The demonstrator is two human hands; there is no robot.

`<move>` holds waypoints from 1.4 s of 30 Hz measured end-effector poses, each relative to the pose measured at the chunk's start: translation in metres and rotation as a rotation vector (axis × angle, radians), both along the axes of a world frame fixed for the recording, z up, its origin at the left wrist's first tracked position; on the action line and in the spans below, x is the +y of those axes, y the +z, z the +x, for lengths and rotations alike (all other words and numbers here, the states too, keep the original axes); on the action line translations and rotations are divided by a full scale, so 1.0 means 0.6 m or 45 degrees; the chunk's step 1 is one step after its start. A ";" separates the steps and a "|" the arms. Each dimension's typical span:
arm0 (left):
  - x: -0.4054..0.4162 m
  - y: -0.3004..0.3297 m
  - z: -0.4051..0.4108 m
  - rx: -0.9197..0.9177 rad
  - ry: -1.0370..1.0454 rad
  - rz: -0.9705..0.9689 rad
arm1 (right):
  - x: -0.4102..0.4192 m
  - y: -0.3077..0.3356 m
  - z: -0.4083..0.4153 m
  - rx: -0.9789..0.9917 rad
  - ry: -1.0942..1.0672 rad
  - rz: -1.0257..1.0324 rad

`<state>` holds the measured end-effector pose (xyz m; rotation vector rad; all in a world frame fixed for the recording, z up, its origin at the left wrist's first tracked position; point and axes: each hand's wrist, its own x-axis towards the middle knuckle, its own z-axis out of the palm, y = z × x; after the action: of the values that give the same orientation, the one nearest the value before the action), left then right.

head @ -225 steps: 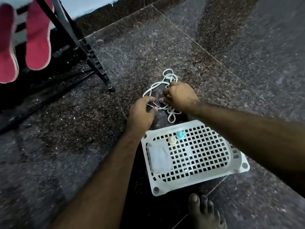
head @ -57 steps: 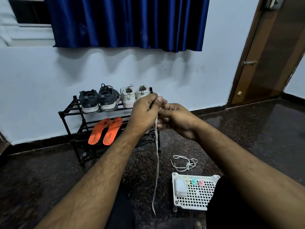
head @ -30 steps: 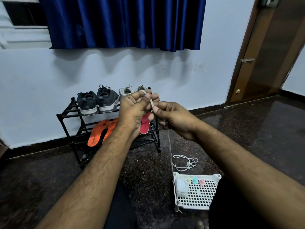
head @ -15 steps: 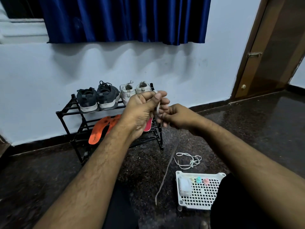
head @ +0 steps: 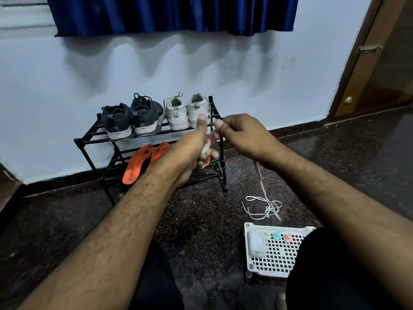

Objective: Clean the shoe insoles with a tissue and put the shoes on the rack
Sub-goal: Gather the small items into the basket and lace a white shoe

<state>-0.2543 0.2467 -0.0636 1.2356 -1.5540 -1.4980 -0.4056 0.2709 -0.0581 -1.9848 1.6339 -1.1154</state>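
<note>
Dark speckled granite floor (head: pixel 201 220), pale blue wall behind, a blue curtain (head: pixel 172 14) hanging along the top and a brown wooden door (head: pixel 380 63) off to the right. Low black shoe rack (head: pixel 107 139) stands against the wall: the top shelf holds a pair of dark sneakers (head: pixel 131 119) and a pair of white shoes (head: pixel 185 110) (heels facing out, a bit grubby), and two orange insoles (head: pixel 143 162) lean on the lower shelf.

Both hands are up in front of the rack. The right hand (head: pixel 243 135) pinches a white shoelace (head: pixel 261 182) that hangs down to the floor, ending near a second, tangled lace (head: pixel 263 206). The left hand (head: pixel 194 151) is motion-blurred, so I can't tell whether it's gripping anything.

White perforated tray (head: pixel 274 265) sits on the floor at the right with a tissue pack (head: pixel 257 243) and three small pastel caps (head: pixel 277 235) on it.
</note>
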 end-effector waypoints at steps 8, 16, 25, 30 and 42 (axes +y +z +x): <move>-0.021 0.034 0.028 0.736 0.160 0.136 | 0.020 -0.020 0.037 0.397 0.663 0.531; 0.024 0.014 0.022 -0.659 -0.247 -0.382 | -0.019 -0.015 -0.035 -0.133 0.086 0.289; -0.030 0.028 0.030 0.915 0.087 -0.005 | 0.039 0.012 0.017 -0.715 0.748 0.564; 0.004 0.055 0.060 0.867 -0.183 0.030 | 0.030 -0.017 0.011 -0.462 0.790 0.774; 0.001 0.027 0.025 0.420 0.051 -0.200 | 0.041 0.019 0.064 -0.700 0.338 0.173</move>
<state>-0.2395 0.2475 -0.0476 0.8751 -1.3881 -1.4400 -0.3671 0.2953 -0.0465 -1.5634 1.0963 -1.2610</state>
